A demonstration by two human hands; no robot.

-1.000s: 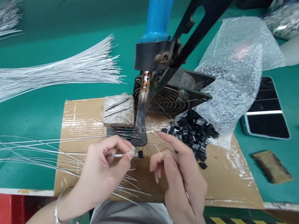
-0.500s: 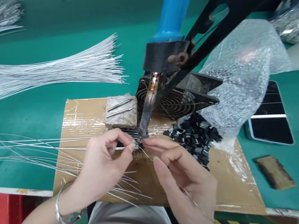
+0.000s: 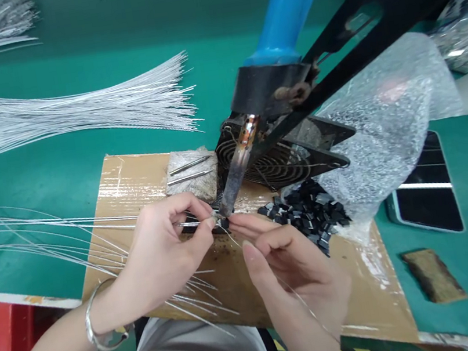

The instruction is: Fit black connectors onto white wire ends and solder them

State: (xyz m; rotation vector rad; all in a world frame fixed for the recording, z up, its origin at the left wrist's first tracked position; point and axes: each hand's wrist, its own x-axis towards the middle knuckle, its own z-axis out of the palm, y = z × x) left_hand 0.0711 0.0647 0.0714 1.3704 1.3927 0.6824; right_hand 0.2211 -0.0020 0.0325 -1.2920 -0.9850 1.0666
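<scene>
Small black block: 3 o'clock from left hand, pinching slim white wire | right hand: pinching thin silvery strand

Right at the tip of the soldering iron, a small black part is pinched by the left hand; a thin wire is gripped by the right hand. Black pieces are heaped nearby, white wires bundled beyond.

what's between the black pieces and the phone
In the head view, clear plastic lies next to the black pieces, then a strip of green table before the phone.
</scene>
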